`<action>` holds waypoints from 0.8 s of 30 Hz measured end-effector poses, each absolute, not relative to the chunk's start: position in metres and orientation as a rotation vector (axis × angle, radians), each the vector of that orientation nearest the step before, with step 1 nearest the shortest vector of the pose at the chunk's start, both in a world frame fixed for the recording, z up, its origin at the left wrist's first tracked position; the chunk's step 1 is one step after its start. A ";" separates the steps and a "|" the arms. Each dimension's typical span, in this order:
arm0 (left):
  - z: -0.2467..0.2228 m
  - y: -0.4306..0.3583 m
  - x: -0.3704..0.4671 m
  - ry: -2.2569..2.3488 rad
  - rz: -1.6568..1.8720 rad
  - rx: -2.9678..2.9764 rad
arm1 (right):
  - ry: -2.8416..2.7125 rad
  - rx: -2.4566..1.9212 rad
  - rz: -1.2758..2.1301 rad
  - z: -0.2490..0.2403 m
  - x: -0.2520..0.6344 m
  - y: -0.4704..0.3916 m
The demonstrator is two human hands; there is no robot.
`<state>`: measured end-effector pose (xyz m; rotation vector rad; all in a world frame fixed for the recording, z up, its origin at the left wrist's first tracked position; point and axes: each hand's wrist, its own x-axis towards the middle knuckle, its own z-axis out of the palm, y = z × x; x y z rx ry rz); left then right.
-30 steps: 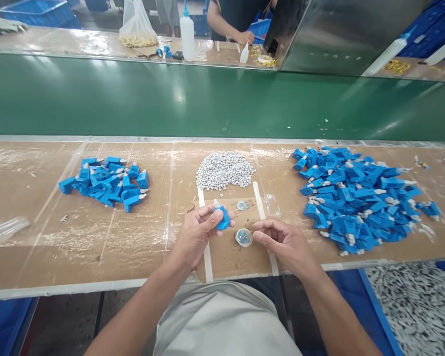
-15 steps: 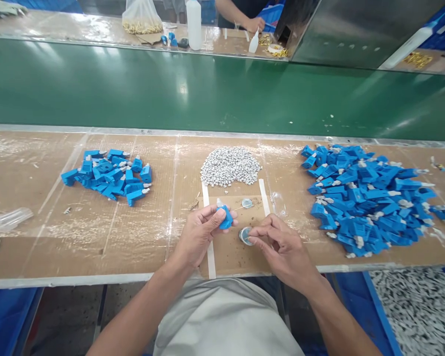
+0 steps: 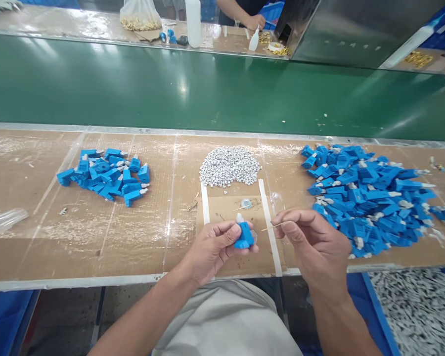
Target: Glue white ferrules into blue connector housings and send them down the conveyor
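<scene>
Between the thumb and fingers of my left hand (image 3: 215,247) is a blue plastic part (image 3: 244,236) with a whitish tip pointing away from me. My right hand (image 3: 313,242), to its right, pinches a thin wooden toothpick-like stick (image 3: 269,228) whose end points left toward the blue part without touching it. Behind the left hand, a small clear round lid (image 3: 246,203) lies on the cardboard with another thin stick by it. The small round cup is mostly hidden behind the left hand and the blue part. Farther back spreads a heap of small grey-white pieces (image 3: 230,165).
A small pile of blue parts (image 3: 106,175) lies at left, a larger pile (image 3: 371,198) at right. Beyond the table runs a green conveyor belt (image 3: 133,84). Across it are a white bottle (image 3: 193,23) and another person's hand (image 3: 255,22). Clear plastic (image 3: 5,221) lies far left.
My right hand has lifted from the small cup and moved right, its stick now showing. My left hand has shifted right and toward me with the blue part, now covering the cup.
</scene>
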<state>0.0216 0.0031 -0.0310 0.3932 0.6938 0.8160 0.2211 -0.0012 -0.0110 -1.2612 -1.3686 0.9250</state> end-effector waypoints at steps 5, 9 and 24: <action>-0.027 0.001 0.025 0.620 0.782 0.409 | -1.420 -1.177 0.814 0.002 0.204 -0.003; -0.024 0.001 0.024 0.590 0.777 0.432 | -1.467 -1.146 0.800 0.003 0.199 -0.003; -0.032 -0.001 0.023 0.572 0.771 0.425 | -1.676 -1.143 0.619 -0.005 0.199 0.001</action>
